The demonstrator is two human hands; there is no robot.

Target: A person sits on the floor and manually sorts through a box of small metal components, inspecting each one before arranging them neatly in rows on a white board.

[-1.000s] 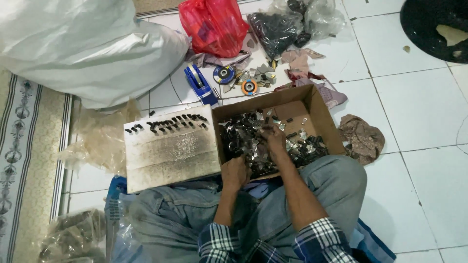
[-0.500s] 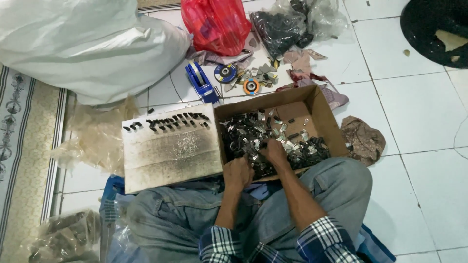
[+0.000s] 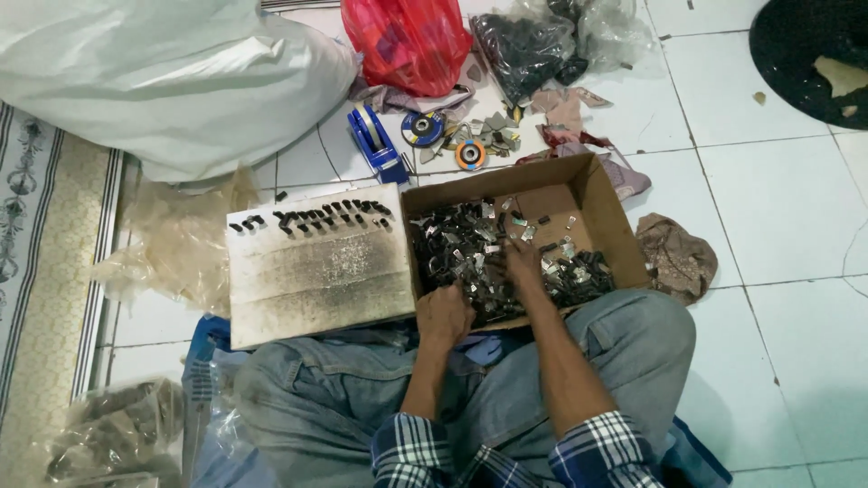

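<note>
Metal parts (image 3: pixel 470 258) in box (image 3: pixel 604 194) (board (image 3: pixel 316 271) leftward)

White glazed floor tiles (image 3: pixel 787 208) with dark grout lines, a patterned beige rug (image 3: pixel 45 271) with striped border along the left edge, a round black mat (image 3: pixel 809 54) at the top right corner, even, cool overhead light, soft shadows
</note>
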